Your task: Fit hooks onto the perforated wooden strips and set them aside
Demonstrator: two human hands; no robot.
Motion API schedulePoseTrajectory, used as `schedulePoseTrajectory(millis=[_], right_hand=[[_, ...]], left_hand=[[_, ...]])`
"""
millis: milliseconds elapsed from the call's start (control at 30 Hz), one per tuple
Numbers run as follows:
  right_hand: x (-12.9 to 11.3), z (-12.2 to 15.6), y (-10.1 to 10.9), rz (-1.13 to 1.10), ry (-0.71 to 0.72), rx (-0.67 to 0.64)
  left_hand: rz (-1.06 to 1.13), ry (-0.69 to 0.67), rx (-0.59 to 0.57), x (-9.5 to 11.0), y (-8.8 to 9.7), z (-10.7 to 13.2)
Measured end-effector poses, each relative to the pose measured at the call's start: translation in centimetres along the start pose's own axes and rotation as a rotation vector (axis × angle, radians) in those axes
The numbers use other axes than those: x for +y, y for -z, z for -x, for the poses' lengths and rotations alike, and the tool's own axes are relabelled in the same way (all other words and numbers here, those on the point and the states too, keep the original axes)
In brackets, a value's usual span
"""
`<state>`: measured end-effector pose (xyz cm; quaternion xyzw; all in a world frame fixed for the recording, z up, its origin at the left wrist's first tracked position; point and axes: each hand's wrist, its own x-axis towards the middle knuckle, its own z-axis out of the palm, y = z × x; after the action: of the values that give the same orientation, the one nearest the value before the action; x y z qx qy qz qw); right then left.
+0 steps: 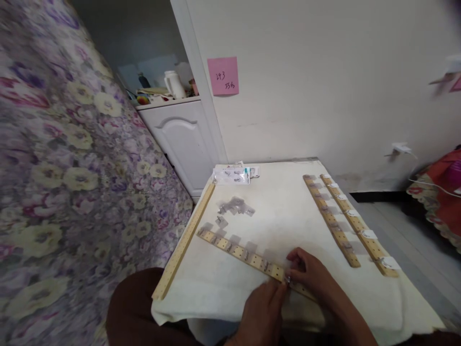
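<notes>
A wooden strip with holes (236, 250) lies slantwise across the cloth-covered table, with several small clear cards bearing silvery pieces standing along it. My left hand (264, 305) is closed at the strip's near edge, its fingertips pressing by the right part. From the other side my right hand (309, 271) pinches a small silvery piece (287, 278), which looks like an earring, right at the strip. Its exact fit with the holes is hidden by my fingers. A loose pile of clear cards with silvery pieces (236, 205) lies beyond the strip.
Two more wooden strips stand at the right, one with grey-clear cards (333, 223) and one with white cards (356, 223). A bare holed strip (185, 240) runs along the left edge. Packaged cards (232, 176) lie at the back, and a floral curtain (90, 192) hangs left.
</notes>
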<state>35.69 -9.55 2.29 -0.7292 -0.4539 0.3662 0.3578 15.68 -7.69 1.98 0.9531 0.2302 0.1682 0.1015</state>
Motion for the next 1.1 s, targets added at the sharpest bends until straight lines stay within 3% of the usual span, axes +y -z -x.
schedulePoseTrajectory(millis=[200, 433, 533, 633, 733, 800, 867, 967, 1100], right_hand=[[0.3, -0.2, -0.2, 0.007, 0.020, -0.012], [0.8, -0.3, -0.1, -0.063, 0.109, -0.011], [0.6, 0.0, 0.4, -0.111, 0.116, 0.002], [0.4, 0.1, 0.8, -0.141, 0.096, 0.010], [0.4, 0.0, 0.9, -0.178, 0.078, 0.023], [0.5, -0.1, 0.8, -0.215, 0.054, 0.034], [0.7, -0.2, 0.7, -0.243, 0.038, 0.049], [0.8, -0.5, 0.6, -0.250, 0.046, 0.065], [0.8, -0.8, 0.8, -0.195, 0.062, 0.063]], left_hand=[[-0.050, 0.057, -0.088, -0.2, -0.9, 0.1], [-0.061, 0.070, -0.098, -0.8, -1.7, 0.3], [-0.006, 0.029, -0.041, -0.9, -0.8, 0.2], [0.200, -0.008, 0.029, -1.4, 1.5, -0.4], [0.265, 0.107, 0.109, -2.9, 4.6, -2.3], [0.124, 0.185, 0.130, -4.5, 6.4, -4.6], [-0.088, 0.234, 0.048, -6.6, 7.5, -7.3], [-0.188, 0.262, 0.011, -9.9, 7.7, -11.4], [-0.314, 0.292, -0.033, -13.1, 6.5, -15.4]])
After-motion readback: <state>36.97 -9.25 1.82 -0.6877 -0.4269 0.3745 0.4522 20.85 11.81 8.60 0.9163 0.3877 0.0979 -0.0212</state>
